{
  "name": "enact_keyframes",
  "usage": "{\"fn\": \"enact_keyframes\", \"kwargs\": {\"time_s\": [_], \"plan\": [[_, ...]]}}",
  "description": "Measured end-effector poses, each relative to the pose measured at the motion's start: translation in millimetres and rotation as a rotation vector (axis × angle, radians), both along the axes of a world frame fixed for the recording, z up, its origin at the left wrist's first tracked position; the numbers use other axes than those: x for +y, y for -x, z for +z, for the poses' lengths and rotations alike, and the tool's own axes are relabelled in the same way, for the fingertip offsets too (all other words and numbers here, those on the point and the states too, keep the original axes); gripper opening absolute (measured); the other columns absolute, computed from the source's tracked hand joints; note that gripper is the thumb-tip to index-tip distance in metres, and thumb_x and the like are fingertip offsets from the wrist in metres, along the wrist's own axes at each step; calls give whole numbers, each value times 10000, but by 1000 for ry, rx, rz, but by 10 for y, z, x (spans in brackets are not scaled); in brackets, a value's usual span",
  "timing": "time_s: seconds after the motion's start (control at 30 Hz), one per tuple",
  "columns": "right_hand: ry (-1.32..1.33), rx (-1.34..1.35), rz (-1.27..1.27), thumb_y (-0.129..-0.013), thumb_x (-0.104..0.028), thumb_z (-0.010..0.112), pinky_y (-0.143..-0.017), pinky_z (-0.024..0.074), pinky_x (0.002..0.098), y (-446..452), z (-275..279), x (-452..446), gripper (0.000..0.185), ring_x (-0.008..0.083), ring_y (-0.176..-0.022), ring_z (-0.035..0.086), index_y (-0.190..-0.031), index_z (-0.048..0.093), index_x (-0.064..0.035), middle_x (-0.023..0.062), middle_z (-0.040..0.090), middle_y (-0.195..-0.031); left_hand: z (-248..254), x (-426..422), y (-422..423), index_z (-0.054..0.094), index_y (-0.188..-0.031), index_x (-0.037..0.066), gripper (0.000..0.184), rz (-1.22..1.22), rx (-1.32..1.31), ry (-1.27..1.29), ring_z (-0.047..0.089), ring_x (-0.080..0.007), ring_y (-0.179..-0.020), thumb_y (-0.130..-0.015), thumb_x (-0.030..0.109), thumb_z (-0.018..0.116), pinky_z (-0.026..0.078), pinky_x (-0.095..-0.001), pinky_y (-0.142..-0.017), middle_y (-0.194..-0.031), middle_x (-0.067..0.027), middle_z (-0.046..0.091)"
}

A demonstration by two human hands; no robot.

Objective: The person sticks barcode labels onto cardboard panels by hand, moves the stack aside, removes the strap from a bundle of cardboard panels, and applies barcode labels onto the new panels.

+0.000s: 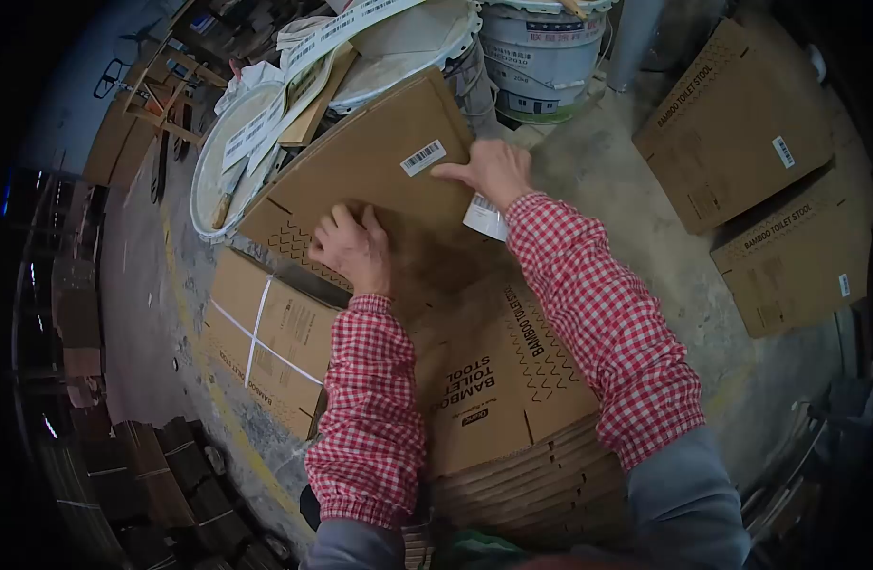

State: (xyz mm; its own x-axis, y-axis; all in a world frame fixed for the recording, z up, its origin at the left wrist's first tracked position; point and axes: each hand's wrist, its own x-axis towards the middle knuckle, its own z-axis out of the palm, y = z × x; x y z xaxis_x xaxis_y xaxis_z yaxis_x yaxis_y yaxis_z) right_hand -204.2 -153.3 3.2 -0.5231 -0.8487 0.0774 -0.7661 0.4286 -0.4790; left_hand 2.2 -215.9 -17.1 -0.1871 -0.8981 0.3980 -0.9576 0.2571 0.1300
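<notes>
Head view: my left hand, fingers bent and parted, rests against the brown cardboard carton raised at the far edge of the flattened brown carton stack. My right hand, thumb out, partly hides a white paper strip; whether gripped, I cannot tell.

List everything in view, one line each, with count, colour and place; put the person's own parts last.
Tilted carton: one, brown, before the hands
Barcode label: one, white, on that carton
Label piece: one, white, below the right hand
Stacked flat cartons: several, brown, below the hands
Strapped carton bundle: one, brown, left
Cartons on the right: two, brown, on the floor
Buckets: at least two, whitish, top
Label strips: several, white, across bucket lids
Carton piles: several, dark brown, lower left
Sleeves: two, red-white checked
Left hand: one, bare, at the tilted carton
Right hand: one, bare, by its label
</notes>
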Motion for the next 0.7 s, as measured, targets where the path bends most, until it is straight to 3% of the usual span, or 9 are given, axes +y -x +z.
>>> {"fn": "enact_keyframes", "kwargs": {"time_s": [0.07,0.2,0.37,0.5,0.53,0.57,0.6,0.63,0.7], "plan": [[150,50,-14,-623,-693,667,-625,502,394,-172,-13,-110,692,302,-730,667,-746,688,-12,172,672,-784,181,-11,61,546,-1202,115,601,-157,62,477,480,-242,-1107,-706,393,742,310,-517,-901,-1248,-84,530],[44,-154,9,-628,-703,665,-679,499,402,-43,24,-228,738,329,-778,661,-770,681,22,185,672,-816,439,-118,77,385,-1375,133,819,-187,-30,465,370,-242,-1219,-694,416,741,270,-551,-945,-1372,-50,398],[256,-558,-353,-770,-534,647,-748,483,438,442,-460,-52,611,397,-833,635,-816,668,74,270,644,-840,558,-192,-10,347,-1402,129,884,-288,-89,438,373,-233,-1225,-671,433,740,230,-523,-981,-1363,-24,408],[140,-466,-366,-802,-471,632,-703,486,428,847,-659,563,532,378,-748,642,-778,671,60,273,628,-760,754,47,-24,382,-1372,126,806,-365,-183,399,372,-245,-1213,-695,392,728,230,-477,-970,-1317,-105,420],[130,-506,-364,-795,-483,641,-675,486,410,895,-521,757,550,343,-685,636,-747,668,64,248,631,-722,855,159,-42,435,-1308,108,723,-426,-171,454,437,-269,-1116,-695,355,728,293,-452,-915,-1162,-126,479],[120,-546,-359,-787,-495,650,-647,487,391,921,-344,954,568,309,-623,631,-716,664,68,223,634,-683,954,289,-94,435,-1308,108,723,-432,-157,458,437,-269,-1116,-695,355,728,293,-452,-915,-1162,-126,479],[239,-653,-354,-774,-473,689,-584,476,324,882,-177,1178,526,186,-558,593,-718,678,49,138,635,-642,1043,432,-172,460,-1269,97,680,-545,-201,403,476,-274,-1022,-694,339,730,336,-426,-860,-1063,-122,490],[256,-758,-336,-770,-442,708,-570,472,300,909,-65,1349,479,155,-566,590,-757,689,36,101,636,-648,1135,587,-257,486,-1230,85,636,-657,-249,346,515,-279,-928,-693,323,732,379,-401,-805,-964,-119,500],[291,-928,-293,-784,-272,739,-561,473,232,874,221,1623,309,90,-600,594,-913,692,5,32,643,-718,1339,938,-387,525,-1149,48,522,-766,-333,-7,549,-325,-935,-733,290,726,429,-428,-773,-890,-140,515]]}}
